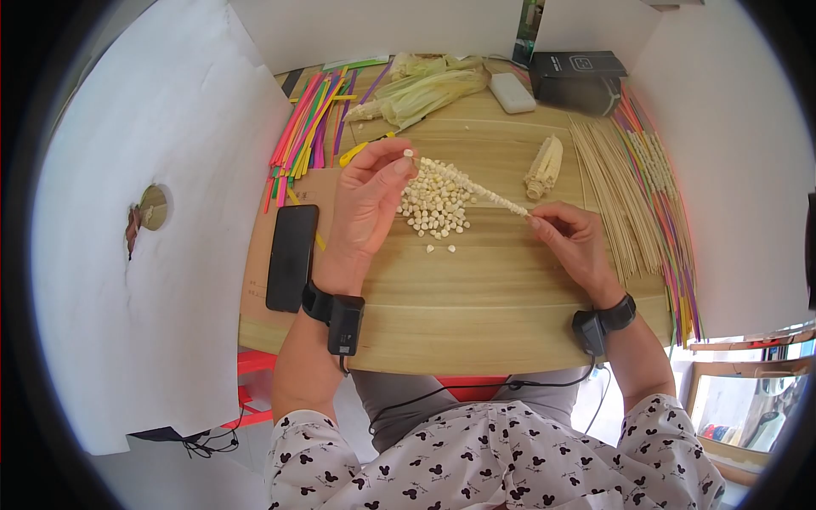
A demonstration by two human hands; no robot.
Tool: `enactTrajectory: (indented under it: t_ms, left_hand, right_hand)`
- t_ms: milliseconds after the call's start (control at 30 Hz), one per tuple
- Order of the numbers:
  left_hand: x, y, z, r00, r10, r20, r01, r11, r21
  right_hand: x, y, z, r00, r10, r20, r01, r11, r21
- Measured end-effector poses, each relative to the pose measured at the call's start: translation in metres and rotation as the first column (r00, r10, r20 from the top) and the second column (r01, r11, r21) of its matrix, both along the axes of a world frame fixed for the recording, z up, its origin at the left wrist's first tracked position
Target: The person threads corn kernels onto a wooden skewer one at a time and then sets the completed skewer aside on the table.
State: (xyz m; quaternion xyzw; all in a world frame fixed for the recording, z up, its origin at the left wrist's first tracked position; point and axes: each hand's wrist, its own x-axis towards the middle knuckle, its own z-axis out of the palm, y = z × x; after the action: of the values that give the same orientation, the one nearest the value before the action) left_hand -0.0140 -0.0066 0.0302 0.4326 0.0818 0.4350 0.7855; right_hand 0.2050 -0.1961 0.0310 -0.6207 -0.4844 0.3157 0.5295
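My left hand (pixel 374 183) pinches a pale corn kernel (pixel 409 154) between thumb and finger, close to one end of a thin skewer. A row of corn kernels (pixel 476 189) runs along that skewer, which slopes down to the right. At its lower end, my right hand (pixel 571 242) is closed on the skewer with thumb and fingers. Below and behind the skewer lies a pile of loose corn kernels (pixel 438 208) on the wooden table (pixel 476 293). A partly stripped corn cob (pixel 544 167) lies beyond my right hand.
Bare skewers (pixel 619 200) and coloured strips (pixel 659 187) line the right side. At left are more coloured strips (pixel 313 127), a phone (pixel 291 255) and a yellow-handled tool (pixel 353 153). Corn husks (pixel 425 92), a white device (pixel 512 92) and a black box (pixel 576 78) sit at the back.
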Motion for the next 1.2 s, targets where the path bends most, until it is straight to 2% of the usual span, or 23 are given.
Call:
enactTrajectory:
  t_ms: [167,400,567,767,1200]
  left_hand:
    - [0.0,0.005,-0.005,0.998,0.053,0.019,-0.052,0.998,-0.022]
    - [-0.002,0.008,-0.006,0.999,0.018,0.033,-0.016,0.998,-0.062]
    - [-0.001,0.008,-0.01,0.997,-0.05,0.054,0.057,0.987,-0.149]
    - [-0.001,0.009,-0.015,0.999,-0.038,0.039,0.047,0.965,-0.26]
    - [-0.002,0.008,-0.016,0.998,-0.053,0.014,0.055,0.966,-0.253]
  right_hand:
    - [0.001,0.0,0.001,1.0,0.003,-0.012,-0.003,1.0,-0.003]
    - [-0.001,0.0,0.002,1.0,-0.007,0.002,0.007,1.0,0.002]
    - [0.001,-0.001,0.0,1.0,-0.009,-0.005,0.009,1.0,-0.013]
    - [0.0,0.0,0.0,1.0,0.001,-0.011,-0.001,1.0,-0.012]
    - [-0.002,0.0,0.0,1.0,0.019,0.01,-0.019,1.0,-0.023]
